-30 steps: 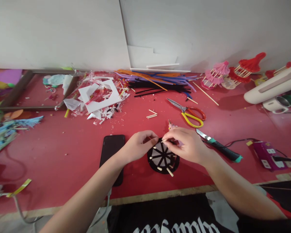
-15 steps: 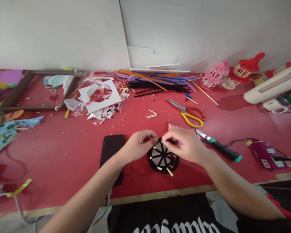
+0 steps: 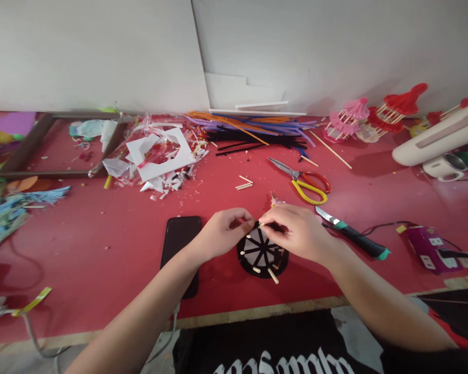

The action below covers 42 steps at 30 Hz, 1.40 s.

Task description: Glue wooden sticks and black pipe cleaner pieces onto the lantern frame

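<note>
A round black-rimmed disc (image 3: pixel 262 251) with black spokes over a pale face lies on the red table. Several short wooden sticks stand up around its rim; one at the front (image 3: pixel 273 276) leans outward. My right hand (image 3: pixel 296 228) pinches a short wooden stick (image 3: pixel 261 225) at the disc's far edge. My left hand (image 3: pixel 230 234) is closed at the far left of the rim, thumb and forefinger pressed together there. Whether it grips the rim or something small is hidden. Beyond my right hand a small pink item (image 3: pixel 276 202) partly shows.
Scissors (image 3: pixel 302 182) and a utility knife (image 3: pixel 353 234) lie to the right, near a purple power socket box (image 3: pixel 432 248). A phone (image 3: pixel 182 241) rests at left. Farther back are loose sticks (image 3: pixel 244 183), pipe cleaners (image 3: pixel 253 130) and white scraps (image 3: pixel 161 156).
Almost nothing differs. My right fingers have shifted very slightly at the stick on the far rim; the left hand and the disc hold their places.
</note>
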Available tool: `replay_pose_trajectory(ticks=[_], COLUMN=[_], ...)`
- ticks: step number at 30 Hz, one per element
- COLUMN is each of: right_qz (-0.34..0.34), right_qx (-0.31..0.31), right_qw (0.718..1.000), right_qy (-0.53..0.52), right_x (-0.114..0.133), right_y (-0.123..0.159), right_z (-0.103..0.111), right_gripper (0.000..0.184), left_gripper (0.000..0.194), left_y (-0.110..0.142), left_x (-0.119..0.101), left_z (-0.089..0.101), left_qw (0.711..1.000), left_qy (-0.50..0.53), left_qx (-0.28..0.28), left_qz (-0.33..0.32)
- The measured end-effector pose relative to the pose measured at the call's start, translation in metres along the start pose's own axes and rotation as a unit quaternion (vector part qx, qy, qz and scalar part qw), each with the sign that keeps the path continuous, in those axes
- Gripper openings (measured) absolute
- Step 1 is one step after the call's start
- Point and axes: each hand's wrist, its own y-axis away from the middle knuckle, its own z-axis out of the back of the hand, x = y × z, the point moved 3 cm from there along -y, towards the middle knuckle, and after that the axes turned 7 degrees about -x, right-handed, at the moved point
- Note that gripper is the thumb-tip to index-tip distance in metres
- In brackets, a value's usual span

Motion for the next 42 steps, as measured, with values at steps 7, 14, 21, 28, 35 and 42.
replay_pose_trajectory(ticks=[7,14,21,28,35,42], right_qz=[0.004,-0.006,0.013,0.012,0.017,0.01], right_qx=[-0.006,0.0,-0.007,-0.017,-0.021,-0.023], right_qw=[1.0,1.0,1.0,1.0,1.0,1.0], right_qy=[0.003,0.0,0.008,0.002,-0.011,0.001], right_x=[-0.0012,-0.0015,-0.0006,-0.0025,0.0001,-0.001], right_y=[-0.0004,0.0021,0.0038,0.0045,0.0014,0.0031], right_z=[-0.0021,-0.002,-0.003,-0.0029,0.0001,-0.0012], right_gripper=[0.012,0.012,0.012,0.01,0.011,0.011], left_gripper=[0.026,0.024,0.023,0.024,0.026,0.023], left_y=[0.0005,0.0004,0.0014,0.0019,0.0022,0.0015], left_x=[-0.0015,-0.0016,-0.0029,-0.0049,-0.0046,-0.0055], left_z=[-0.0001,0.0011,0.0018,0.0023,0.0021,0.0021], left_qw=[1.0,0.999,0.999,0.999,0.999,0.999], left_qy=[-0.006,-0.011,-0.009,-0.01,0.01,0.033], left_qx=[-0.007,-0.007,-0.007,-0.003,-0.002,-0.008], left_qz=[-0.024,-0.037,-0.044,-0.043,-0.045,-0.028])
